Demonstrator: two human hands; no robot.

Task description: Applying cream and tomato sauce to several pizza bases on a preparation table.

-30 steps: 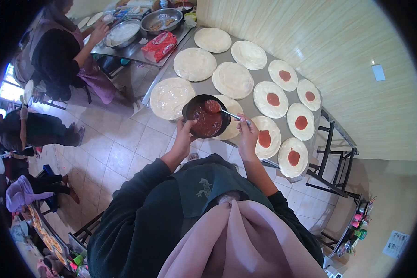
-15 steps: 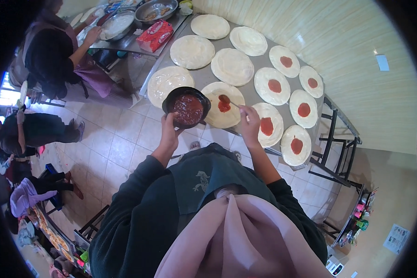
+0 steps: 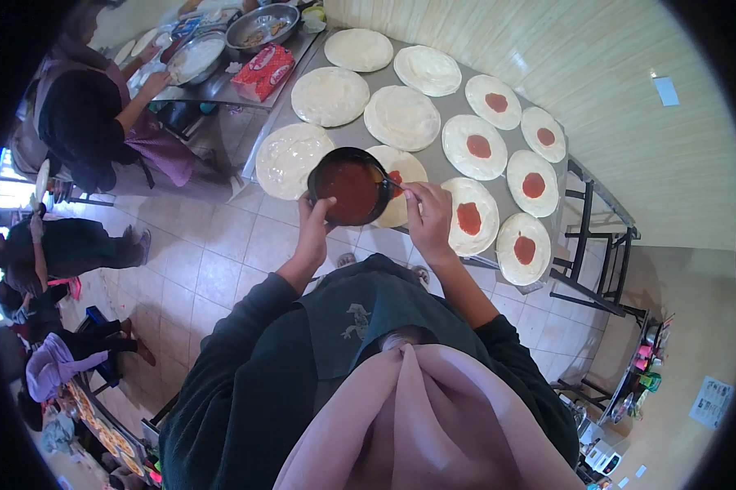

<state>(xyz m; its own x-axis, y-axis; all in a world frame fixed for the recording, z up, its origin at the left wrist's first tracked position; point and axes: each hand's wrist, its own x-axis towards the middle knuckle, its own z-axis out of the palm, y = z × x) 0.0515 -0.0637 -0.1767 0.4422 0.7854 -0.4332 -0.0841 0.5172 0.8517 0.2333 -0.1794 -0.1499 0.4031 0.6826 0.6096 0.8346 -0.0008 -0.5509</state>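
Observation:
My left hand point(image 3: 312, 233) grips the near left rim of a black bowl point(image 3: 316, 181) of red sauce point(image 3: 347, 192), thumb over the edge. In my right hand point(image 3: 428, 214) is a spoon point(image 3: 393, 185), its bowl end at the right rim of the sauce bowl. Partly hidden behind the bowl lies a dough round point(image 3: 410, 167) with a patch of red sauce on it. Just right of my right hand sits another sauced dough round point(image 3: 486, 204). A plain, glossy dough round point(image 3: 290, 155) lies to the left of the bowl.
More dough rounds, some plain point(image 3: 401, 118) and some sauced point(image 3: 474, 147), cover the metal table point(image 3: 446, 104). A red packet point(image 3: 263, 72) and metal basins point(image 3: 262, 26) stand on the adjoining table, where a person point(image 3: 90, 114) works. Black folding legs point(image 3: 593, 237) stick out at right.
The spoon has moved from the dough round back to the bowl's right rim. My left hand has brought the bowl rightward, over part of that round.

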